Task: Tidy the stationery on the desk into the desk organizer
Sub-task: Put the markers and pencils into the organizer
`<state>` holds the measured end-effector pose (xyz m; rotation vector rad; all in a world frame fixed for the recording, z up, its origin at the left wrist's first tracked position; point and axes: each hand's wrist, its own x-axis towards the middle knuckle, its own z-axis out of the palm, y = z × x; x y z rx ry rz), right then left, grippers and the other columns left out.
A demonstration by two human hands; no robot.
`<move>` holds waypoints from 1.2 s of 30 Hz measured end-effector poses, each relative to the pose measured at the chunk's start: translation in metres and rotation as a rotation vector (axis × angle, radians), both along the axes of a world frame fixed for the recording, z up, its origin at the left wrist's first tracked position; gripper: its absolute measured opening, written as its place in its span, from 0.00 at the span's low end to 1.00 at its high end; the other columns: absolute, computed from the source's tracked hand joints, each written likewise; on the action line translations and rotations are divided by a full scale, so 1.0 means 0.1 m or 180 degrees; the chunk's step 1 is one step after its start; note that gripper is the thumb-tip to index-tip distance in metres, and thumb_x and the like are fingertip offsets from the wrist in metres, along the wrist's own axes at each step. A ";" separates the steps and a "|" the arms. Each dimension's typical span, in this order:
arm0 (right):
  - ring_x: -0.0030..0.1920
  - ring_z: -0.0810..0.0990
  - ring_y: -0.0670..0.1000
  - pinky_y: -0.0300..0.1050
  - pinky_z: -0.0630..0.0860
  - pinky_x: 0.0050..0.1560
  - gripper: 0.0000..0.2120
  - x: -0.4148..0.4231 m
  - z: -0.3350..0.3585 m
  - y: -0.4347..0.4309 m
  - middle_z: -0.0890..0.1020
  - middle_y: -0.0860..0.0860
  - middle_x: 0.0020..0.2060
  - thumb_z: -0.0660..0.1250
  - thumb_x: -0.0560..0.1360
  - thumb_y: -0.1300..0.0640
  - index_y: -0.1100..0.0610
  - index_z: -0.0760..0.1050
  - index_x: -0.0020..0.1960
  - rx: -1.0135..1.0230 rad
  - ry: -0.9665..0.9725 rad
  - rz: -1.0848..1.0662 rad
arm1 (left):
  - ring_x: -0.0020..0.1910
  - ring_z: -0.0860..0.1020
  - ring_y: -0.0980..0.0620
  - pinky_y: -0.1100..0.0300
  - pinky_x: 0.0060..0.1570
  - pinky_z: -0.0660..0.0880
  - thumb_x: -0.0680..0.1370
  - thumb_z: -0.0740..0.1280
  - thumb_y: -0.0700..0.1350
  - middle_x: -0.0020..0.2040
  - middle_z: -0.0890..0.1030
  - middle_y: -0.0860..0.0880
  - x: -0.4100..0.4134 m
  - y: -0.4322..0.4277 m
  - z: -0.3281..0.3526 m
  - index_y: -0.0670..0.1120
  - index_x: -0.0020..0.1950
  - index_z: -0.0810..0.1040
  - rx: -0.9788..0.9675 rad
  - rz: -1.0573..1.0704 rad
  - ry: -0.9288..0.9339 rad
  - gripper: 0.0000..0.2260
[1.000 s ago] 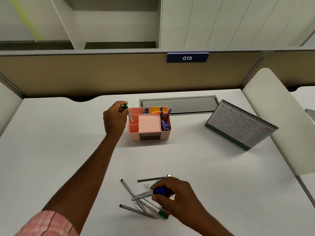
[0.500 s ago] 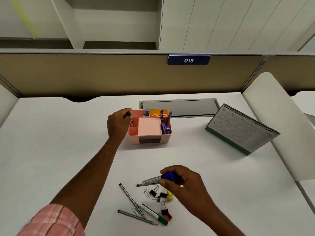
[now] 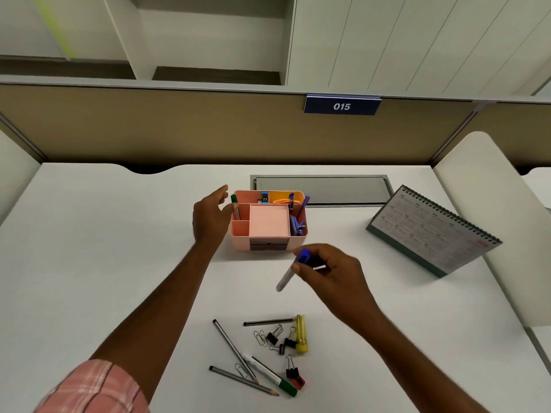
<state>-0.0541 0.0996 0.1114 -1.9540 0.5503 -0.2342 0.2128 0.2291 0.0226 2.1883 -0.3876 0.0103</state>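
A pink desk organizer [image 3: 264, 245] stands mid-desk. A green-capped marker [image 3: 234, 204] stands in its left compartment. My left hand [image 3: 210, 217] is just left of the organizer, fingers apart, holding nothing. My right hand [image 3: 329, 271] hovers in front of the organizer, shut on a blue-capped marker [image 3: 290, 271] that tilts down to the left. Near the front edge lie three pencils [image 3: 234, 350], a second green-capped marker [image 3: 269, 374], a yellow highlighter [image 3: 301, 333], several binder clips [image 3: 281, 341] and paper clips [image 3: 260, 337].
A desk calendar [image 3: 432, 231] stands at the right. A grey cable hatch [image 3: 322, 190] lies behind the organizer. A partition with a "015" sign [image 3: 342, 106] closes the back. White dividers [image 3: 489, 210] flank the desk.
My left hand has let go of the green-capped marker, which now stands in the organizer. My right hand has lifted the blue-capped marker away from the pile toward the organizer.
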 end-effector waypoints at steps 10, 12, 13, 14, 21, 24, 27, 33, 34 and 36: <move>0.45 0.85 0.45 0.41 0.83 0.48 0.10 1.23 0.15 -0.17 0.85 0.48 0.45 0.73 0.78 0.57 0.56 0.79 0.58 -0.0556 -0.0782 -0.0102 | 0.59 0.84 0.49 0.53 0.61 0.80 0.77 0.76 0.44 0.62 0.85 0.45 -0.36 0.35 -0.09 0.44 0.69 0.80 -0.0254 0.0389 0.0140 0.21; 0.44 0.84 0.44 0.41 0.83 0.48 0.09 1.47 0.12 -0.16 0.85 0.47 0.44 0.72 0.79 0.56 0.55 0.79 0.57 -0.0691 -0.0757 -0.0082 | 0.58 0.84 0.50 0.56 0.61 0.79 0.77 0.76 0.44 0.60 0.86 0.46 -0.44 0.45 -0.14 0.44 0.67 0.82 -0.0332 0.0462 0.0182 0.19; 0.44 0.84 0.44 0.41 0.83 0.47 0.09 1.58 0.10 -0.16 0.84 0.47 0.44 0.72 0.79 0.55 0.55 0.79 0.58 -0.0777 -0.0706 -0.0052 | 0.58 0.84 0.51 0.58 0.60 0.78 0.77 0.76 0.43 0.60 0.86 0.46 -0.48 0.50 -0.16 0.44 0.67 0.82 -0.0342 0.0482 0.0208 0.18; 0.44 0.83 0.45 0.41 0.82 0.47 0.09 1.68 0.07 -0.15 0.84 0.47 0.44 0.72 0.79 0.54 0.55 0.78 0.58 -0.0850 -0.0656 -0.0020 | 0.58 0.84 0.51 0.59 0.60 0.77 0.77 0.76 0.43 0.60 0.86 0.47 -0.51 0.55 -0.17 0.44 0.66 0.82 -0.0339 0.0495 0.0234 0.17; 0.47 0.82 0.50 0.41 0.80 0.46 0.09 2.16 -0.22 -0.05 0.83 0.52 0.49 0.70 0.81 0.56 0.57 0.77 0.59 -0.1004 -0.0092 0.0214 | 0.58 0.83 0.54 0.54 0.62 0.80 0.77 0.76 0.46 0.60 0.86 0.49 -0.71 0.70 -0.25 0.46 0.65 0.83 -0.0388 0.0508 0.0400 0.17; 0.48 0.81 0.51 0.44 0.81 0.46 0.07 2.27 -0.40 -0.05 0.82 0.53 0.48 0.69 0.81 0.58 0.57 0.76 0.57 -0.1142 0.0186 0.0271 | 0.58 0.83 0.55 0.52 0.61 0.80 0.77 0.76 0.48 0.59 0.86 0.51 -0.80 0.73 -0.30 0.47 0.65 0.83 -0.0444 0.0502 0.0541 0.17; 0.47 0.81 0.52 0.42 0.77 0.42 0.05 2.34 -0.53 -0.05 0.81 0.51 0.47 0.69 0.80 0.59 0.56 0.76 0.56 -0.1270 0.0327 0.0326 | 0.58 0.83 0.56 0.52 0.62 0.81 0.77 0.76 0.49 0.59 0.86 0.52 -0.87 0.75 -0.32 0.48 0.64 0.84 -0.0371 0.0445 0.0596 0.17; 0.49 0.81 0.52 0.42 0.78 0.45 0.05 2.39 -0.65 -0.06 0.83 0.54 0.50 0.70 0.80 0.60 0.57 0.77 0.56 -0.1350 0.0488 0.0448 | 0.57 0.83 0.56 0.57 0.59 0.81 0.77 0.76 0.50 0.59 0.86 0.51 -0.91 0.80 -0.29 0.48 0.64 0.84 -0.0329 0.0384 0.0602 0.16; 0.50 0.81 0.52 0.43 0.79 0.46 0.05 2.39 -0.66 -0.06 0.83 0.55 0.51 0.70 0.80 0.59 0.57 0.77 0.56 -0.1332 0.0499 0.0449 | 0.57 0.83 0.56 0.57 0.59 0.81 0.77 0.76 0.50 0.59 0.86 0.51 -0.91 0.81 -0.29 0.48 0.64 0.84 -0.0327 0.0380 0.0593 0.16; 0.50 0.81 0.52 0.43 0.80 0.47 0.06 2.40 -0.68 -0.06 0.84 0.55 0.52 0.70 0.80 0.59 0.57 0.77 0.56 -0.1326 0.0509 0.0451 | 0.57 0.83 0.55 0.57 0.59 0.80 0.77 0.76 0.49 0.59 0.86 0.51 -0.90 0.83 -0.28 0.47 0.64 0.84 -0.0306 0.0372 0.0578 0.16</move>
